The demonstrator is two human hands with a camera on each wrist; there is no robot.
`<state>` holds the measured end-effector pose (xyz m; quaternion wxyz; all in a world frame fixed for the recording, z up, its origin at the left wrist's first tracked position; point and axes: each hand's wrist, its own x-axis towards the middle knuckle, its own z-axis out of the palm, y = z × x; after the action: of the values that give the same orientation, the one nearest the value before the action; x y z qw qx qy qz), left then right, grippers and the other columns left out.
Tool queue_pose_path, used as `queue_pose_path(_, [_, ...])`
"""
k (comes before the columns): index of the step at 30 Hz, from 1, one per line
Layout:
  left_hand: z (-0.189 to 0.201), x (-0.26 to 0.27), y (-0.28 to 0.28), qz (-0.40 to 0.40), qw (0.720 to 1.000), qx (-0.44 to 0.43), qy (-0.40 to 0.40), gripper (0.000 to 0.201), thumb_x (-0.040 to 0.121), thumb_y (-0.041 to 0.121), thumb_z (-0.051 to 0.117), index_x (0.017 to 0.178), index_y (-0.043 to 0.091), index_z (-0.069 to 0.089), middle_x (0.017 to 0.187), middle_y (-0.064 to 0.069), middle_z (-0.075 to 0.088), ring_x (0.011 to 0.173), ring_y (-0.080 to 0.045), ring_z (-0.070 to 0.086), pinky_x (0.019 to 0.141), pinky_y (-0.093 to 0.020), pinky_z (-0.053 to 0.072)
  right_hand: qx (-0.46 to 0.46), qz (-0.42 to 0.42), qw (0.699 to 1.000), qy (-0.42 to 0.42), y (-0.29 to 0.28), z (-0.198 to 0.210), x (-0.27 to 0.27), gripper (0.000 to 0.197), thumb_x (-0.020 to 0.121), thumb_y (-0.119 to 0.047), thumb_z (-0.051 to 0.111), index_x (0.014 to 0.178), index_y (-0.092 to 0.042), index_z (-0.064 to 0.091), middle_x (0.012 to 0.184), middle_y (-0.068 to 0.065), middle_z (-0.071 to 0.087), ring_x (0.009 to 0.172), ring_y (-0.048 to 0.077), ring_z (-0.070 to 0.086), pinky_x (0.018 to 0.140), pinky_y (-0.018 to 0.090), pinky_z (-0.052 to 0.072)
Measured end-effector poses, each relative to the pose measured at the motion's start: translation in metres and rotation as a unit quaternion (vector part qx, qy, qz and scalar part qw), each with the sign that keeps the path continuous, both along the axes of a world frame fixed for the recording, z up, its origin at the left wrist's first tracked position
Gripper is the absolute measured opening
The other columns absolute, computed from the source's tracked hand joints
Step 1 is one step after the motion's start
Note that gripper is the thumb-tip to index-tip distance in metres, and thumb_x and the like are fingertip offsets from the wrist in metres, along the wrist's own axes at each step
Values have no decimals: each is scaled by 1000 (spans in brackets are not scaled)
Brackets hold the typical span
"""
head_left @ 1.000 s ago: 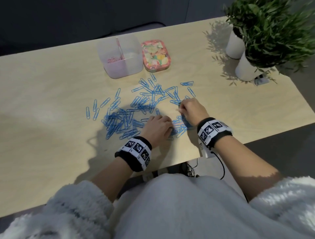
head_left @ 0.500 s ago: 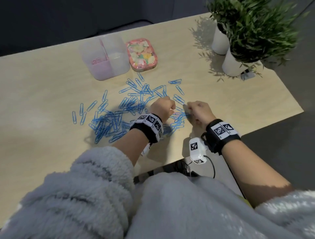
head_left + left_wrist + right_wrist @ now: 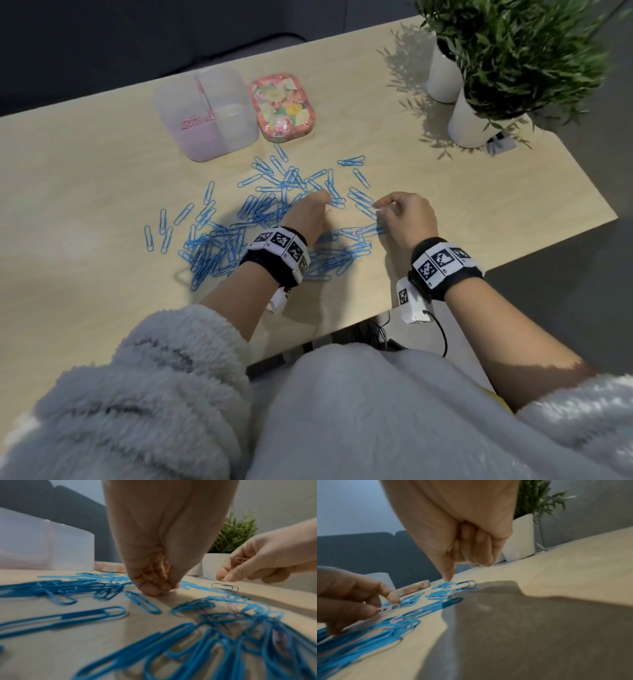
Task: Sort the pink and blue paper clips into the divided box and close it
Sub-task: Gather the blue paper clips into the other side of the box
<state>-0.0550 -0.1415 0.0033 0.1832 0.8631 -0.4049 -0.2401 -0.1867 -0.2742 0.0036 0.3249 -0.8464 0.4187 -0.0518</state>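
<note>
Blue paper clips [image 3: 219,246] lie scattered over the wooden table [image 3: 85,192]. A few pink clips [image 3: 356,232] are mixed in among them. The translucent divided box [image 3: 205,113] stands open at the back, with pink clips [image 3: 193,121] in its left compartment. Its floral lid [image 3: 282,106] lies beside it on the right. My left hand [image 3: 325,202] reaches down into the pile and pinches a pink clip [image 3: 385,608] against the table. My right hand [image 3: 380,209] keeps a pink clip [image 3: 240,559] in its curled fingers while its index fingertip [image 3: 447,578] touches the table.
Two potted plants in white pots [image 3: 472,120] stand at the back right. The table's right edge [image 3: 582,192] is close to my right hand. The front edge runs just under my wrists. Bare wood lies to the left of the pile.
My left hand has moved forward from the front of the pile into its middle and now pinches a pink clip. My right hand has stayed at the pile's right side.
</note>
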Motion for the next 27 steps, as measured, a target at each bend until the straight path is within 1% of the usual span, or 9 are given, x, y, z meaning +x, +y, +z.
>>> queue_pose_path(3, [3,1,3,30,994,-46,95,20,86,-4,36,83,-6,57,89,-29,55,82,-37,56,70,-36,43,17,90,995,34,9,-2,4,14,79,-19,64,88,-24,73,72,-3,63,75,16,52,69,23,36])
queue_pose_path(5, [6,3,4,54,985,-69,152,19,88,4,36,74,7,50,77,-15,46,63,-26,45,56,-26,35,3,143,987,78,15,-1,5,12,79,-24,68,90,-24,73,73,-2,57,78,15,50,70,23,33])
queue_pose_path(8, [8,6,6,83,972,-102,196,11,82,17,38,74,11,43,80,-10,44,71,-18,40,66,-27,32,-24,173,979,106,17,0,7,4,81,-23,65,84,-22,68,73,-4,56,85,21,58,69,25,34])
queue_pose_path(12, [1,11,10,93,967,-121,206,17,86,14,42,72,7,49,75,-11,50,69,-19,49,70,-27,38,58,88,994,8,12,-3,8,13,79,-15,60,69,-23,57,77,8,68,74,25,64,68,32,47])
queue_pose_path(14, [0,13,10,133,953,-131,240,25,89,7,42,65,7,47,64,-8,48,54,-10,50,58,-20,39,122,16,990,-74,8,-1,8,24,79,-7,59,62,-23,52,64,9,61,52,9,54,56,28,41])
queue_pose_path(16, [-1,13,9,215,907,-142,335,33,88,1,40,58,11,45,49,0,47,40,-4,43,46,-18,34,150,-20,982,-113,3,1,7,31,79,-1,60,59,-24,51,55,0,49,40,-3,42,50,17,34])
queue_pose_path(20, [3,12,10,314,796,-114,504,35,92,15,34,58,16,41,38,7,47,48,-12,34,48,-22,26,178,-88,967,-161,-2,6,6,32,79,3,59,57,-19,51,47,-10,46,37,-3,39,46,9,31])
queue_pose_path(23, [4,11,14,276,831,-86,476,40,95,34,41,58,19,39,46,6,44,41,-9,34,41,-18,26,250,-141,942,-173,-1,5,4,27,80,0,52,57,-14,50,45,-3,53,33,0,43,36,16,30])
queue_pose_path(27, [-1,8,20,203,879,-90,423,32,95,18,43,64,16,52,62,-1,50,41,-6,45,43,-17,31,392,-116,891,-196,7,8,2,22,86,5,42,72,-7,54,46,3,58,35,13,52,34,18,37])
